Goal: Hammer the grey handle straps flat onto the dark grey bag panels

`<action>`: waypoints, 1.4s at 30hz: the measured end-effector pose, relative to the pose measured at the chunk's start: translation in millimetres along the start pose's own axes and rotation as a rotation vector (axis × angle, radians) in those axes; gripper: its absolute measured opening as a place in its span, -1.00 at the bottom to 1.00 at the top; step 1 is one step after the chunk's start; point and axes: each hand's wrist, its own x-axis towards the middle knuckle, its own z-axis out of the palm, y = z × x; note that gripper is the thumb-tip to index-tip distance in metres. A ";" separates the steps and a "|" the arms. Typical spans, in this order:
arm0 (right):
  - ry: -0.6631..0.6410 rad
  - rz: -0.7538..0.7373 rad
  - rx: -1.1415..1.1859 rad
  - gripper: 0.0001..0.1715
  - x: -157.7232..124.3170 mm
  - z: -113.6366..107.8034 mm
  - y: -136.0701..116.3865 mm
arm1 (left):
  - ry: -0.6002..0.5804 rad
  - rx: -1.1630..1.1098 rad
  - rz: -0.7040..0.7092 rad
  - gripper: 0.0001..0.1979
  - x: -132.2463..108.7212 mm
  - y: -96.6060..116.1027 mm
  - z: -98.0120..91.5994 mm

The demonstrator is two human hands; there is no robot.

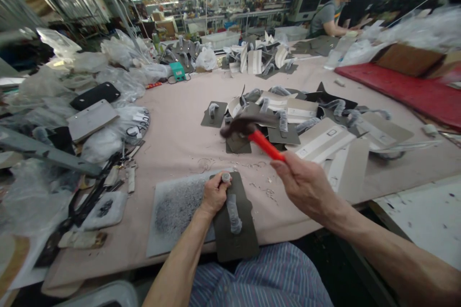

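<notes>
My right hand [306,184] is wrapped round the red handle of a claw hammer [264,143], its dark head raised above the table and a little blurred. Low at the centre, my left hand [215,194] grips a short metal punch [225,177] upright on a dark grey-green panel [239,244]. A plastic-wrapped handle [234,216] is attached to that panel. Beneath the panel's left side lies a pale, pitted pad [176,211]. The panel's near end reaches past the table edge, over my lap.
Panels with wrapped handles [283,122] are heaped beyond the hammer, beside pale strips [324,139]. Plastic bags [43,91] and tools crowd the left. A teal box [177,71] stands farther back. A red board [403,88] lies right; a co-worker [329,14] is behind.
</notes>
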 end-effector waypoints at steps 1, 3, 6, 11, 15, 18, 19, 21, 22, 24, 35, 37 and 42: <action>0.119 0.044 0.050 -0.63 -0.3 0.0 -3.5 | 0.002 -0.008 -0.003 -0.82 0.0 -0.6 0.0; 0.170 0.048 0.081 -0.60 -6.3 6.2 -4.8 | 0.009 -0.019 -0.014 -0.83 0.2 -2.3 0.3; -0.205 -0.066 -0.078 -0.60 -20.8 20.7 8.3 | 0.019 -0.004 -0.031 -0.83 0.9 -4.8 1.3; -0.462 0.056 -0.228 -0.65 -35.9 35.6 47.3 | 0.016 0.031 0.014 -0.77 1.0 -3.8 1.9; -0.491 0.256 -0.128 -0.59 -57.8 58.6 84.2 | 0.014 0.024 0.025 -0.81 0.9 -2.2 0.4; -0.414 0.311 -0.193 -0.69 -73.7 76.5 95.5 | 0.019 0.014 0.018 -0.82 1.3 -3.7 0.1; -0.346 0.281 -0.195 -0.70 -75.9 80.4 91.6 | 0.025 0.009 0.015 -0.82 1.4 -4.5 0.3; -0.215 0.214 -0.089 -0.65 -75.1 85.0 71.3 | 0.042 0.000 0.005 -0.82 1.3 -5.5 1.0; -0.195 0.203 0.010 -0.64 -72.6 86.5 55.9 | 0.049 0.000 -0.001 -0.82 1.2 -5.6 1.3; -0.299 0.226 0.229 -0.63 -66.2 90.1 20.3 | 0.058 0.002 -0.016 -0.84 1.2 -5.0 1.7; -0.676 0.288 0.123 -0.56 -67.8 114.2 -42.9 | 0.416 -0.488 -0.314 -0.64 15.0 -0.3 8.3; -0.679 0.244 0.121 -0.59 -64.7 101.1 -41.8 | 0.472 -0.570 -0.309 -0.62 15.7 7.0 3.0; -0.500 -0.174 -0.134 -0.69 -48.2 62.2 -47.0 | 0.664 -0.651 -0.095 -0.59 17.5 44.1 -45.4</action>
